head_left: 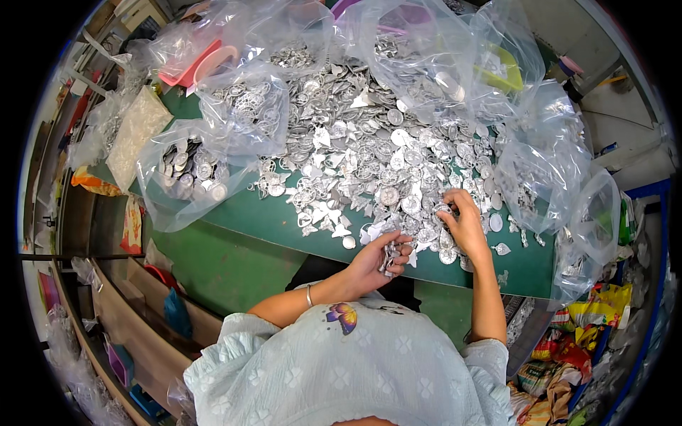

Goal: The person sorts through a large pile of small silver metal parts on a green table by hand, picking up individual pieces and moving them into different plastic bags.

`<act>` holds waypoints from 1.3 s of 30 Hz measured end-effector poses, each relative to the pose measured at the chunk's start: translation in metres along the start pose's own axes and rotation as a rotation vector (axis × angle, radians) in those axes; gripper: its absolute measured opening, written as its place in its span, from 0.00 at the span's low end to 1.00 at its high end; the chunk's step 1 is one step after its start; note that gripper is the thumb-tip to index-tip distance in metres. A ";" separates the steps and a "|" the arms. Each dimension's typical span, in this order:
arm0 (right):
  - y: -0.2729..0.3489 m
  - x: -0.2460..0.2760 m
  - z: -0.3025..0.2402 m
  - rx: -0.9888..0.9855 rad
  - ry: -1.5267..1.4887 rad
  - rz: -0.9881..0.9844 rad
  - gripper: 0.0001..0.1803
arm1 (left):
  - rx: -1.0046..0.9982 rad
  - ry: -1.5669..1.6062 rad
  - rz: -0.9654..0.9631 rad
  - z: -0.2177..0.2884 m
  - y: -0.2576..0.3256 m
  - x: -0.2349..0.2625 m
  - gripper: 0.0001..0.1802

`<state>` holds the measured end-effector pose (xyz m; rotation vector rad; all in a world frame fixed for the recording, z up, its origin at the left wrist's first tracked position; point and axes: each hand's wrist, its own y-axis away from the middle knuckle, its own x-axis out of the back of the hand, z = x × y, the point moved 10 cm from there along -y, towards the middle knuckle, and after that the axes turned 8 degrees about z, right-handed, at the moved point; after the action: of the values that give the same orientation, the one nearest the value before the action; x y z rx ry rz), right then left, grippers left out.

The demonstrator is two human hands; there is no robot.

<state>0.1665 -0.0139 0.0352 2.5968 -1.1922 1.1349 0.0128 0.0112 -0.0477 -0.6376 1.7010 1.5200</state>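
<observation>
A broad heap of silver metal charms, many of them round and pendant-like, is spread over the green table. My left hand is at the table's near edge, palm up, its fingers curled round several small silver charms. To its right, my right hand reaches into the near side of the heap. Thumb and fingertips there are pinched together at a round silver charm. Whether that charm is lifted off the others I cannot tell.
Clear plastic bags of charms stand along the left, and more clear bags lie at the right. A red tray and a yellow-green basket sit at the back. Colourful packages are piled right of the table.
</observation>
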 end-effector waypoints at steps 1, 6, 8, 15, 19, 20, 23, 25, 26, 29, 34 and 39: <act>0.003 -0.001 0.005 -0.011 0.023 -0.015 0.12 | 0.000 -0.005 0.007 0.000 0.001 0.000 0.15; 0.003 0.012 0.050 -0.441 -0.796 0.121 0.10 | 0.000 -0.013 -0.004 -0.001 0.002 0.000 0.14; -0.001 0.017 0.041 -0.589 -1.273 0.183 0.09 | 0.000 -0.005 -0.003 -0.001 0.003 0.000 0.14; -0.014 0.013 0.057 -0.153 -0.171 0.132 0.13 | 0.008 -0.001 0.002 -0.001 0.005 -0.005 0.12; -0.016 0.000 0.020 -0.005 0.396 0.140 0.14 | 0.005 -0.007 -0.007 0.000 0.006 -0.006 0.12; -0.016 0.000 0.019 -0.034 0.442 0.134 0.14 | 0.007 -0.004 -0.012 -0.001 0.006 -0.006 0.12; -0.013 0.009 0.022 -0.041 0.426 0.173 0.12 | -0.004 0.000 -0.010 0.000 0.005 -0.004 0.13; -0.009 0.019 0.032 -0.045 0.366 0.230 0.10 | -0.002 0.006 -0.008 0.000 0.005 -0.003 0.14; -0.006 0.027 0.036 -0.063 0.230 0.256 0.10 | 0.001 0.016 -0.006 0.000 0.006 -0.003 0.15; 0.003 0.055 0.043 -0.118 -0.105 0.334 0.09 | 0.003 0.042 -0.039 0.001 0.006 -0.007 0.18; 0.022 0.159 0.055 -0.136 0.271 0.833 0.10 | -0.049 -0.016 0.017 0.002 0.010 -0.015 0.20; 0.017 0.161 0.068 -0.119 0.523 0.739 0.09 | -0.028 -0.080 -0.003 -0.002 0.011 -0.017 0.17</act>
<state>0.2649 -0.1507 0.0864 1.6020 -2.0219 1.6316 0.0134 0.0094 -0.0275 -0.5856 1.6203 1.5496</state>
